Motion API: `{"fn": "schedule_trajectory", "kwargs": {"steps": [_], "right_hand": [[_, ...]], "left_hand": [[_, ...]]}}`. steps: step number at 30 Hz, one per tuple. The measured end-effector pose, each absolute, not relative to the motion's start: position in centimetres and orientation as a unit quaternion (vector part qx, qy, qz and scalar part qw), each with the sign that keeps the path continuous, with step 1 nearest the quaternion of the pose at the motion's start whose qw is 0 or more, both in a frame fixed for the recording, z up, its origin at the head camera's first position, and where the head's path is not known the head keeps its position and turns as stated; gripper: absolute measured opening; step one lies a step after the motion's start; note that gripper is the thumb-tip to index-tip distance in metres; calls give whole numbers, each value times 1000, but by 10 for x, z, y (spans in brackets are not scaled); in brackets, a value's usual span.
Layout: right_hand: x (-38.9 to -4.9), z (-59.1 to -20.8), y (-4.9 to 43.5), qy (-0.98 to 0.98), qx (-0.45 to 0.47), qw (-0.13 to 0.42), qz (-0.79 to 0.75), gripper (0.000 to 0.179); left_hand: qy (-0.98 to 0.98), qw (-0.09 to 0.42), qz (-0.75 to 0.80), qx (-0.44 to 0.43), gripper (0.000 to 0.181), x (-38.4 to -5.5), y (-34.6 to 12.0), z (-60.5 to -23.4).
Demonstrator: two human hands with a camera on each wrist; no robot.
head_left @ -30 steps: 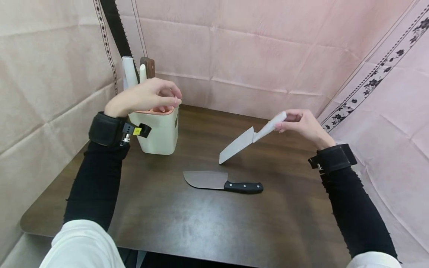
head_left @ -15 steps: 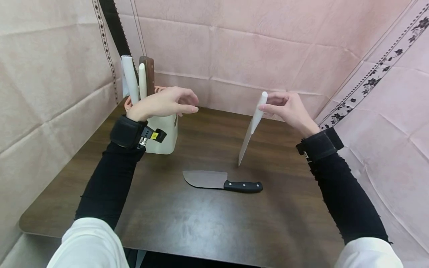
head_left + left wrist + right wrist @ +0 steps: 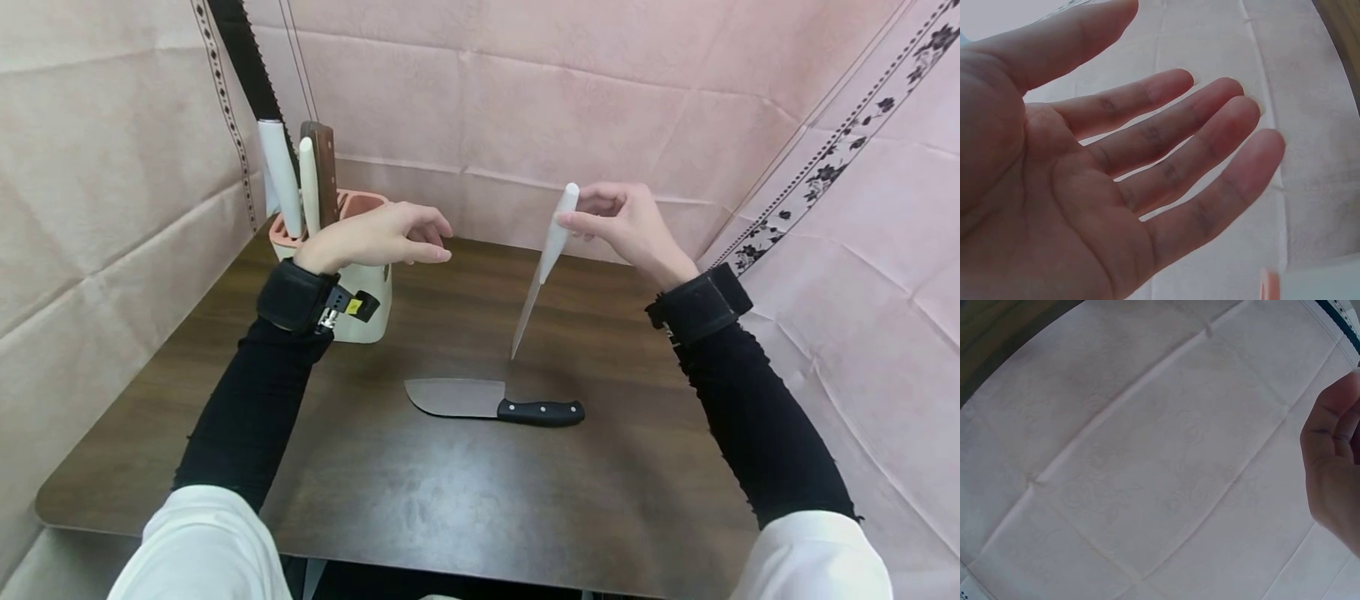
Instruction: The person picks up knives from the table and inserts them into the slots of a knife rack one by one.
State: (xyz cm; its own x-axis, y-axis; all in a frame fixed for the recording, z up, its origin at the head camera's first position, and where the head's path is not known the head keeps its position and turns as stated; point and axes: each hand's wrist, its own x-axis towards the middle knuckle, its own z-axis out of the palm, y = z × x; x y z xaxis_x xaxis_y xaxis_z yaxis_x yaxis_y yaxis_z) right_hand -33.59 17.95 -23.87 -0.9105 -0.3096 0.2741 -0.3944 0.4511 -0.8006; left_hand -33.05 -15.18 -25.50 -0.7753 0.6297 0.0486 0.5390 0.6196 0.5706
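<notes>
In the head view my right hand (image 3: pixel 626 225) pinches the white handle of a kitchen knife (image 3: pixel 557 242) between thumb and fingers. Its blade slants down to the left, nearly edge-on, over the table. My left hand (image 3: pixel 386 236) hangs in front of the pale green knife holder (image 3: pixel 367 308) and hides part of its orange top. Fingers spread apart and slightly bent, that palm holds nothing in the left wrist view. A broad-bladed knife with a black riveted handle (image 3: pixel 540 412) lies flat on the table, blade to the left. The right wrist view shows only part of my right hand (image 3: pixel 1335 456).
Upright in the holder stand a white handle (image 3: pixel 279 175), a cream handle (image 3: pixel 309 187) and a brown wooden handle (image 3: pixel 324 167). Pinkish cloth (image 3: pixel 525 108) hangs behind and beside the brown table (image 3: pixel 225 517).
My right hand has moved left and up, turning the white knife from slanted to nearly upright, tip down. My left hand has shifted right, from over the holder to its front.
</notes>
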Motion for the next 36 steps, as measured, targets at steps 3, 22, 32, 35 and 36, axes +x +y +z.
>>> {"fn": "schedule_trajectory", "kwargs": {"steps": [3, 22, 32, 35, 36], "right_hand": [[-337, -237, 175, -847, 209, 44, 487, 31], [-339, -219, 154, -845, 212, 50, 488, 27], [-337, -213, 145, -844, 228, 52, 483, 26], [-335, -212, 142, -846, 226, 51, 480, 27], [-335, -211, 141, -847, 225, 50, 479, 27]], "left_hand": [[896, 81, 287, 328, 41, -332, -151, -257], [897, 88, 282, 330, 41, -337, -138, -262], [894, 88, 289, 330, 41, -339, -131, -265], [893, 86, 292, 332, 41, -339, -130, -265], [893, 86, 293, 332, 41, -339, -130, -265]]}}
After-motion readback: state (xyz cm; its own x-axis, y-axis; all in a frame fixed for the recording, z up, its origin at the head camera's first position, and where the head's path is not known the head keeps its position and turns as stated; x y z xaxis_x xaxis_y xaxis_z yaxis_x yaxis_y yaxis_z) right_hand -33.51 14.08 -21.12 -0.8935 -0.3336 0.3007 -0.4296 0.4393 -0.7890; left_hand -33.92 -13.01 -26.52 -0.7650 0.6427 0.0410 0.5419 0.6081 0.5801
